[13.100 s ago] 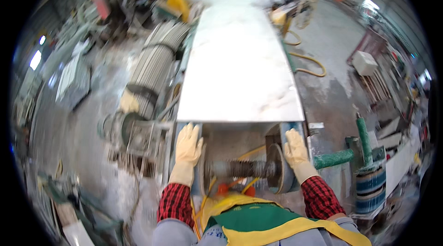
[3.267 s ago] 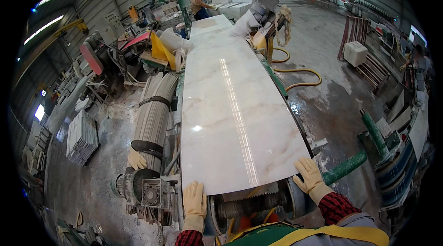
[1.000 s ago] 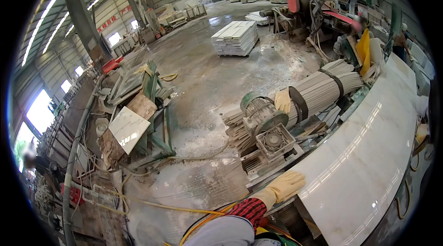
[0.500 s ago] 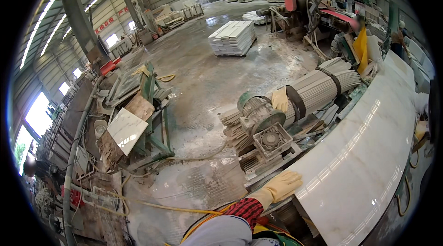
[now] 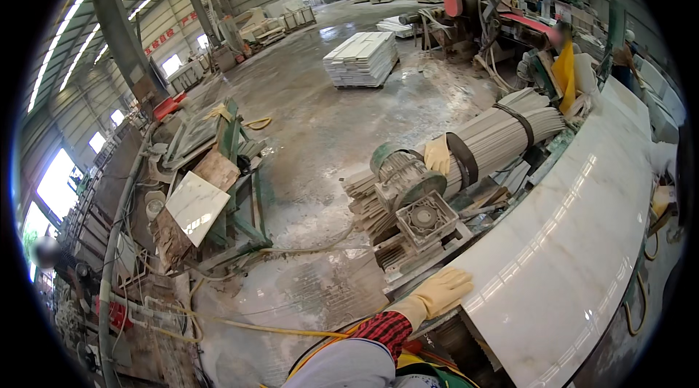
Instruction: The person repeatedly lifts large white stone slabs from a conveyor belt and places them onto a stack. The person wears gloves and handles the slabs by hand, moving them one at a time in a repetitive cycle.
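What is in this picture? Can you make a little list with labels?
Place: big stone workshop with a wet grey floor
Left hand: in a yellow glove, resting flat on the near corner of the slab
Right hand: not in view
Slab: long, white, shiny, lying on a machine bed
Sleeve: red checked
Motor: grey-green, beside the slab
Strips: a strapped bundle with a spare glove on it
Tiles: a white stack on the floor

Red lettered signs (image 5: 166, 33) hang along the pale far-left wall, above the bright windows.
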Action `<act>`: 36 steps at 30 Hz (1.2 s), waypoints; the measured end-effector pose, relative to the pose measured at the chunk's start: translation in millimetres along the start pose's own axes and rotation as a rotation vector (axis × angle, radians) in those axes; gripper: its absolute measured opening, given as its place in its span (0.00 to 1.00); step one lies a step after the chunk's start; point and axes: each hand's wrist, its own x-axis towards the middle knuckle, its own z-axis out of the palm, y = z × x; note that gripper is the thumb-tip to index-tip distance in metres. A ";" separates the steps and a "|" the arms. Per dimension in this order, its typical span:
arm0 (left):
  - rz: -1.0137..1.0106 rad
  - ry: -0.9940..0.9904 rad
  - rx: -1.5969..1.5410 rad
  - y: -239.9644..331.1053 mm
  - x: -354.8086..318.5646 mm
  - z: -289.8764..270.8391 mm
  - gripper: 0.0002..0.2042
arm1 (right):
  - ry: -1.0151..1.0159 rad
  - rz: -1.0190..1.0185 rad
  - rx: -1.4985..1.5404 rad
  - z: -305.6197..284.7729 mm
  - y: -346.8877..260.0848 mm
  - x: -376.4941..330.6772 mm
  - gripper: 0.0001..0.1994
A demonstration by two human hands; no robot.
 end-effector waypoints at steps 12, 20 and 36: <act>0.013 0.015 0.001 0.7 -4.7 -2.6 0.24 | 0.013 -0.001 0.010 0.7 -2.1 -9.8 0.22; 0.025 0.042 -0.002 1.6 -7.9 -2.3 0.24 | 0.037 0.009 0.059 0.6 -0.7 -21.6 0.22; 0.014 -0.005 0.013 2.7 -12.0 -3.4 0.26 | -0.210 0.172 -0.199 86.0 104.2 11.0 0.32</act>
